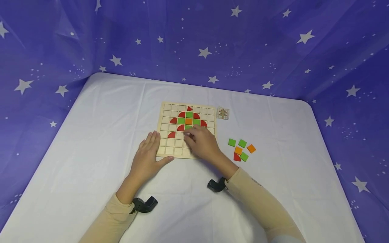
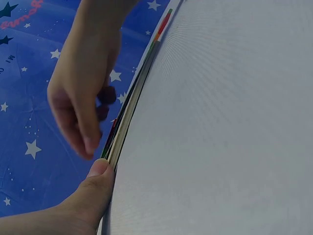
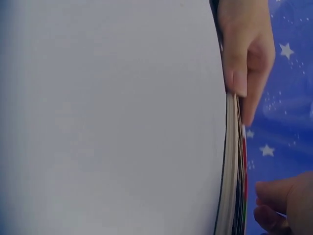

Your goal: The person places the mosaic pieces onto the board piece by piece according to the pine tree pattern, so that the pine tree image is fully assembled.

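A square wooden grid board [image 1: 170, 150] lies on the white table, with red, green and orange tiles set in its upper cells. My left hand [image 1: 147, 158] rests along its left edge, fingers straight, with the thumb [image 2: 100, 169] against the near edge. Over the lower right part of the board is my right hand [image 1: 204, 143], thumb and fingers bent together close to the cells. Whether a tile is between those fingertips is hidden. Left of them sits a red quarter-round tile [image 1: 172, 135]. A green square tile [image 1: 188, 127] shows partly beside the right hand.
Right of the board lies a loose group of tiles, among them a green square [image 1: 232, 142], an orange square [image 1: 251, 148] and a red quarter-round [image 1: 237, 157]. A small picture card [image 1: 223, 113] is by the board's upper right corner. Starred blue cloth [image 1: 182, 50] surrounds the table.
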`<act>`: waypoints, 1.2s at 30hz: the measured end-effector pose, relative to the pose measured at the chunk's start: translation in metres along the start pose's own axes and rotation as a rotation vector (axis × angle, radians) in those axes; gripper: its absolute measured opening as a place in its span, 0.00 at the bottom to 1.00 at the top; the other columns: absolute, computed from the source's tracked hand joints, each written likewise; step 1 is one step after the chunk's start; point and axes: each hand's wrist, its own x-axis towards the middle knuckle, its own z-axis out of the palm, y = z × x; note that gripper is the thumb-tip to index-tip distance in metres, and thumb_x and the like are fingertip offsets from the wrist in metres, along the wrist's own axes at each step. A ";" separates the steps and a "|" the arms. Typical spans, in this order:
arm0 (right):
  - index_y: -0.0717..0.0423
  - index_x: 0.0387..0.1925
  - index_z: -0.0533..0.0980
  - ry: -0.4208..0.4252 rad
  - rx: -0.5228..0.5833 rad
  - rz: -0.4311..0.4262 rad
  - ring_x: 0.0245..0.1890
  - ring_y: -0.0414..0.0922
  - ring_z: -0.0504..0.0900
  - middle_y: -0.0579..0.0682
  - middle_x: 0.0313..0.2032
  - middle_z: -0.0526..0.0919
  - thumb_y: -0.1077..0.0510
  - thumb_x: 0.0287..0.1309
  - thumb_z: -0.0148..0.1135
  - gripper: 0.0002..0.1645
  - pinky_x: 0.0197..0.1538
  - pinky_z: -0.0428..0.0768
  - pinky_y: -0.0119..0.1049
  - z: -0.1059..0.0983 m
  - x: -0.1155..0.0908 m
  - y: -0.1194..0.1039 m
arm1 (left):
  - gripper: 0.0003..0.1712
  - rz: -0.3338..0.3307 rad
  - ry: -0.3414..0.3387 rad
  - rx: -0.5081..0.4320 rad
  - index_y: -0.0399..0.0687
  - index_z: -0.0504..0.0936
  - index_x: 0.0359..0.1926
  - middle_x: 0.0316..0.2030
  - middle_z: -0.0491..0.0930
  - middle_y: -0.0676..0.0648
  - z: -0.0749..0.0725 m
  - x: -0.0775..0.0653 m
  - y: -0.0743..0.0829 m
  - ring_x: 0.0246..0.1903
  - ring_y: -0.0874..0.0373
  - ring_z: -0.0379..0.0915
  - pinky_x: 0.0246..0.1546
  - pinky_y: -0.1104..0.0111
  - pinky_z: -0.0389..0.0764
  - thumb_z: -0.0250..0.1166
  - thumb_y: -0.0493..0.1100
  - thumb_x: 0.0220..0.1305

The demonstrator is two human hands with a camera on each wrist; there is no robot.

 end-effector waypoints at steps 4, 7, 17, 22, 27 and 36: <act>0.47 0.50 0.84 0.040 -0.005 0.056 0.37 0.43 0.71 0.42 0.37 0.81 0.49 0.63 0.66 0.15 0.36 0.70 0.35 -0.014 -0.016 0.030 | 0.62 0.002 0.000 -0.005 0.37 0.48 0.77 0.79 0.44 0.40 0.000 0.001 0.001 0.79 0.44 0.36 0.78 0.47 0.43 0.66 0.69 0.58; 0.48 0.51 0.83 0.086 -0.045 0.095 0.40 0.47 0.70 0.46 0.42 0.82 0.48 0.61 0.67 0.18 0.39 0.69 0.38 -0.025 -0.031 0.055 | 0.62 0.001 -0.002 -0.007 0.37 0.48 0.77 0.79 0.44 0.40 0.000 0.001 0.001 0.79 0.44 0.36 0.78 0.47 0.43 0.67 0.68 0.58; 0.54 0.57 0.80 0.113 -0.127 0.219 0.54 0.59 0.68 0.55 0.52 0.78 0.44 0.55 0.72 0.30 0.56 0.68 0.59 -0.060 -0.070 0.109 | 0.63 -0.004 0.006 -0.009 0.36 0.48 0.77 0.79 0.45 0.39 -0.003 0.001 0.001 0.79 0.43 0.36 0.77 0.47 0.44 0.67 0.68 0.57; 0.55 0.52 0.83 0.063 -0.100 0.220 0.51 0.57 0.72 0.55 0.48 0.83 0.46 0.55 0.72 0.26 0.53 0.71 0.56 -0.063 -0.076 0.114 | 0.63 -0.005 0.008 -0.011 0.36 0.48 0.77 0.79 0.44 0.40 -0.002 0.000 0.000 0.79 0.44 0.36 0.77 0.47 0.44 0.67 0.68 0.57; 0.53 0.48 0.84 0.047 -0.119 0.161 0.49 0.55 0.76 0.52 0.45 0.84 0.46 0.57 0.72 0.21 0.52 0.74 0.54 -0.062 -0.076 0.117 | 0.63 -0.006 0.005 -0.011 0.37 0.48 0.77 0.79 0.44 0.40 0.000 0.000 -0.001 0.79 0.44 0.36 0.78 0.47 0.43 0.67 0.68 0.57; 0.53 0.47 0.81 0.040 -0.161 0.091 0.51 0.55 0.76 0.52 0.48 0.83 0.47 0.59 0.70 0.19 0.55 0.73 0.54 -0.059 -0.076 0.117 | 0.63 -0.006 0.002 -0.019 0.37 0.47 0.77 0.79 0.44 0.40 0.001 0.000 0.000 0.79 0.44 0.36 0.78 0.47 0.43 0.67 0.68 0.57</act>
